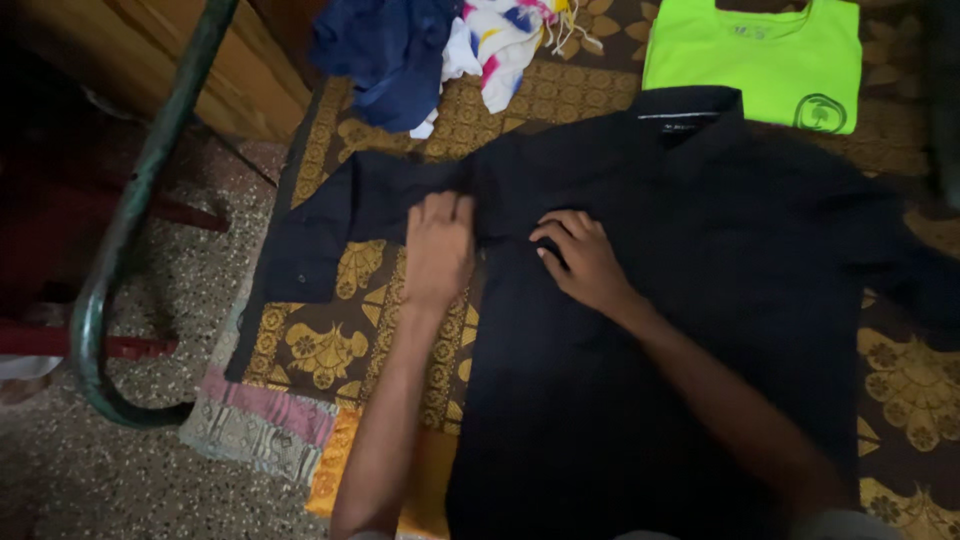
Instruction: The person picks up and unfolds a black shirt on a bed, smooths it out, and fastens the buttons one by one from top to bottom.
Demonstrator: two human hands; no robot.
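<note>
L hand (438, 250) fingers together, flat at dark shirt (640, 330) sleeve seam | R hand (580, 262) fingers spread, pressing chest | risk: patterned mat (900, 390) slides, fabric bunches into creases

I see my left hand (438, 250) and right hand (580, 258) pressed flat on a dark shirt (640, 330) spread over a patterned mat (320, 350); a green shirt (755, 60) lies beyond.

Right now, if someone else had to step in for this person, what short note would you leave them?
Left hand: flat on the dark shirt, near its left sleeve.
Right hand: flat on the shirt's chest, fingers spread.
The shirt lies spread on the patterned cloth, collar away from the person.
Done: one green shirt lies folded beyond it.
Left: the dark shirt is unfolded; a clothes heap lies beyond.
</note>
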